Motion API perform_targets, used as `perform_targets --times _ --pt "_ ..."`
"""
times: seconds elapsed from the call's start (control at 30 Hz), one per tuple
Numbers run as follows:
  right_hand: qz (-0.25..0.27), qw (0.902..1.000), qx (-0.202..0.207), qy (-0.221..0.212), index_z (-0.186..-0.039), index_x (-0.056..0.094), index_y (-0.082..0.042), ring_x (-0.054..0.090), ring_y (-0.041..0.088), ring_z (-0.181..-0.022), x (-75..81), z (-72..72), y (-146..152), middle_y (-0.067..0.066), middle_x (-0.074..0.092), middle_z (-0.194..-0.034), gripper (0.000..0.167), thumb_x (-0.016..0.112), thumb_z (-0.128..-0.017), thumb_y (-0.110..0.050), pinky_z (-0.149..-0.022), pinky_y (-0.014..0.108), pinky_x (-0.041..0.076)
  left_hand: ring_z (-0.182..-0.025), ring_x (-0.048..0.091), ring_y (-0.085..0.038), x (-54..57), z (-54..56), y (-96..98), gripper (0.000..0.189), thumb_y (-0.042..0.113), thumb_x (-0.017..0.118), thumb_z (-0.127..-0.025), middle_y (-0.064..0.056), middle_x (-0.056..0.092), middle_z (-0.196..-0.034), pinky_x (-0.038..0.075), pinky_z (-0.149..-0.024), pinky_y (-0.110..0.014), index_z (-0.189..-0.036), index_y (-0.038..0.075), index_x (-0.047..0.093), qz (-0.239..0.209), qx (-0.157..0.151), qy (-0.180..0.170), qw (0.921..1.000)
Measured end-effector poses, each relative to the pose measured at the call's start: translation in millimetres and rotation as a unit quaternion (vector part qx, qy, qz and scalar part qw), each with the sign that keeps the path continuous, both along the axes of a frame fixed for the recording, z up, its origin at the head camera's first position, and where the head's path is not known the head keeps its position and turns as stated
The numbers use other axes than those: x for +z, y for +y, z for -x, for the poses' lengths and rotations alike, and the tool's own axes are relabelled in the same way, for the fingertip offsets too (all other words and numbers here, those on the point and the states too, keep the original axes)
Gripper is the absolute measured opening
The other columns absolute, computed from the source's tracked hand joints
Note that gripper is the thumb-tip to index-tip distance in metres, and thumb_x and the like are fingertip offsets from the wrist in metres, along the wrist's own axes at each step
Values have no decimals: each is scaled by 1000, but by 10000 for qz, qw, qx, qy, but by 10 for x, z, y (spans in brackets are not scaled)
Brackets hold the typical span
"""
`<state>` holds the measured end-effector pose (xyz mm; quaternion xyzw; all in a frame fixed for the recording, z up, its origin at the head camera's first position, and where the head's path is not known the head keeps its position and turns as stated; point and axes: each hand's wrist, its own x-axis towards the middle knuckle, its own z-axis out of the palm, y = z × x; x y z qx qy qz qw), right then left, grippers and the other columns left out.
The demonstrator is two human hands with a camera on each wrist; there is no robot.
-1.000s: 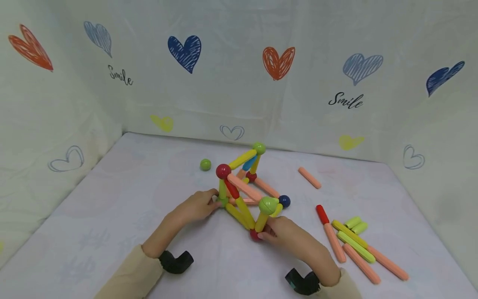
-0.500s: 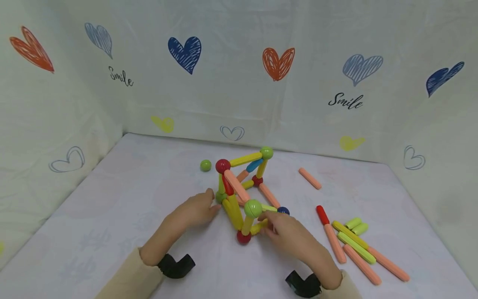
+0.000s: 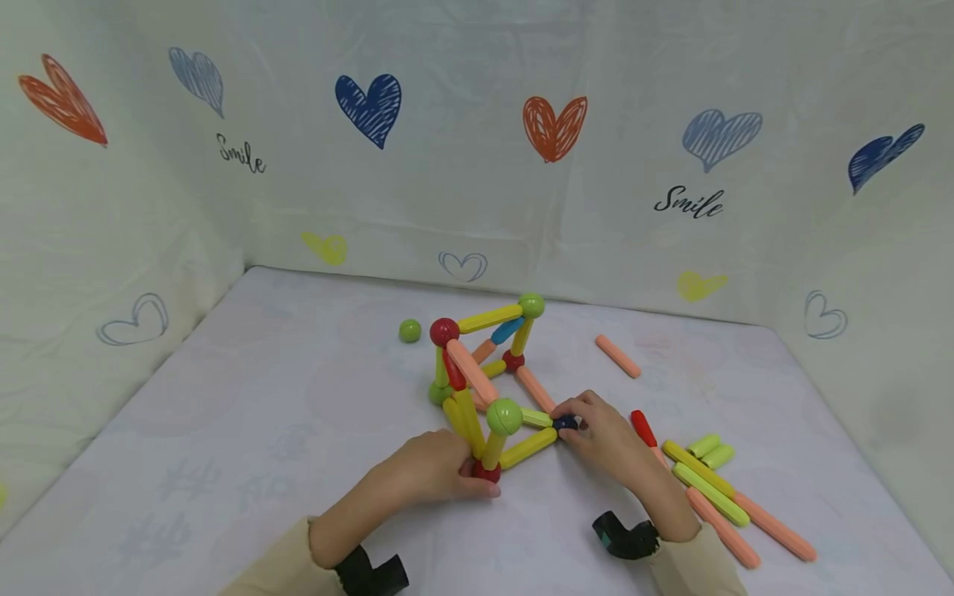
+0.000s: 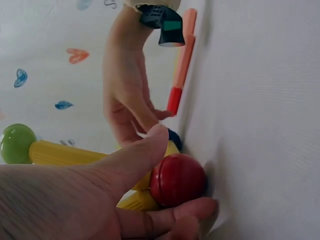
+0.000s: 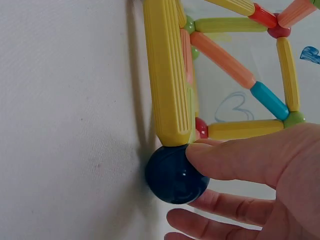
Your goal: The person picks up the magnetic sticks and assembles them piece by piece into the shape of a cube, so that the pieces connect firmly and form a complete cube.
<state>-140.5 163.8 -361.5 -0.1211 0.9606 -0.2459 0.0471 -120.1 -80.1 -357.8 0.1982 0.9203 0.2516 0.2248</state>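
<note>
A frame of coloured rods and balls [image 3: 488,318] stands mid-table, with yellow, pink, red, green and blue rods. At its front corner my left hand [image 3: 432,468] holds a red ball [image 4: 178,180], thumb on one side and fingers on the other. An upright yellow rod joins that ball to a green ball [image 3: 503,416] above. My right hand [image 3: 607,434] pinches the dark blue ball [image 5: 176,174] at the right corner between thumb and fingers. A yellow rod [image 3: 529,448] runs along the table between the two held balls.
Right of the frame lies a group of loose rods, among them a yellow-and-pink one [image 3: 771,523] and short green pieces [image 3: 719,454]. A single pink rod [image 3: 618,356] lies farther back. One loose green ball [image 3: 410,331] sits behind, at the left.
My left hand has moved from the rear-left green ball to the front red ball. My right hand has gone from the front corner to the dark blue ball. The frame has turned slightly.
</note>
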Motion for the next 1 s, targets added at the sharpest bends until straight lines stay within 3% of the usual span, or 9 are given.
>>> perform_targets --times 0.27,0.57,1.0 --pt "18 10000 -10 -95 -102 66 -13 48 13 -76 -1 11 1 5 55 -97 19 67 -83 -8 -64 23 43 -50 43 -13 -41 51 -6 30 42 74 -76 2 45 -54 31 -49 -22 -76 15 60 -184 294 -129 9993" --pt "-15 9989 -33 -474 -103 64 -14 48 14 -76 17 -11 -47 3 53 -90 21 69 -83 -15 -67 26 45 -54 43 -13 25 151 -127 27 34 71 -80 1 44 -57 31 -52 -23 -73 13 56 -21 542 -142 9984" --pt "-85 9991 -89 -411 -104 59 -17 44 12 -67 -32 -45 -192 -1 47 -76 23 69 -84 -23 -58 23 38 -57 43 -13 12 284 -286 25 31 70 -82 2 43 -59 30 -53 -25 -76 12 55 233 758 231 9966"
